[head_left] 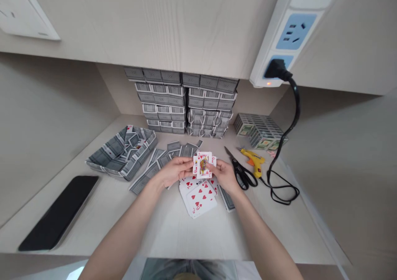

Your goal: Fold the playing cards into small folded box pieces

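Note:
Between my two hands are several face-up playing cards [204,164], a jack of hearts on top with others behind it. My left hand [177,171] pinches their left side, and my right hand [224,173] grips their right side with its thumb over the front. Just below lies a loose face-up pile of cards [201,200], a six of hearts uppermost. Grey-backed cards [159,160] are scattered face down behind and left of my left hand. Another face-down card [227,199] lies under my right wrist. Black-handled scissors [243,176] are close to the right of my right hand.
A box folded from cards [124,154] holds loose cards at left, with a black phone [58,214] in front. Stacked card boxes [186,102] line the back. At right are a yellow glue gun [254,161], its cable, clear-looking cases [262,129] and a power strip [291,36].

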Demonstrator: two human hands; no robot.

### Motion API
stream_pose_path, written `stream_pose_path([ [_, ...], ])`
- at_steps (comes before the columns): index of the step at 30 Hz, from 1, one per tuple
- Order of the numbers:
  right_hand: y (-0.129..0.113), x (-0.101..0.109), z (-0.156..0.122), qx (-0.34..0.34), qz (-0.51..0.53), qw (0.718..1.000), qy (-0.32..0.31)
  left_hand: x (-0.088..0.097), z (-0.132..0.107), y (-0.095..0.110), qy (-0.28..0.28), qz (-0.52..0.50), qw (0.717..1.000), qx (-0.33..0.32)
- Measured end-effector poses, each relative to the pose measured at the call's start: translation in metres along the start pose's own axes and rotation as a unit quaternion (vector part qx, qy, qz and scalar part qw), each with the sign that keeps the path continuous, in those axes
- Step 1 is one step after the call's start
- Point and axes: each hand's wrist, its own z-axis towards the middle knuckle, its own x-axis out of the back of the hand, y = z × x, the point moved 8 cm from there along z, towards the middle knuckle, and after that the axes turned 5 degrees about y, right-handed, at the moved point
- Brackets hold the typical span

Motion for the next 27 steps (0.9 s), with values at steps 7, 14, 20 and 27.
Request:
stream_pose_path([
  [7,-0.001,0.003,0.0,0.025,-0.03,0.999,0.012,-0.011,0.005,-0.007,0.019,0.022,0.999,-0.034],
  [14,-0.002,0.005,-0.001,0.067,-0.105,0.992,0.033,0.003,0.012,-0.015,0.108,0.071,0.99,-0.053],
  [20,0.006,0.002,0.0,0.061,-0.081,0.995,0.014,0.011,0.011,-0.016,0.156,0.071,0.984,-0.045],
  [27,0.011,-0.001,0.001,0.023,-0.019,1.0,0.002,0.016,0.008,-0.013,0.191,0.098,0.975,-0.063],
])
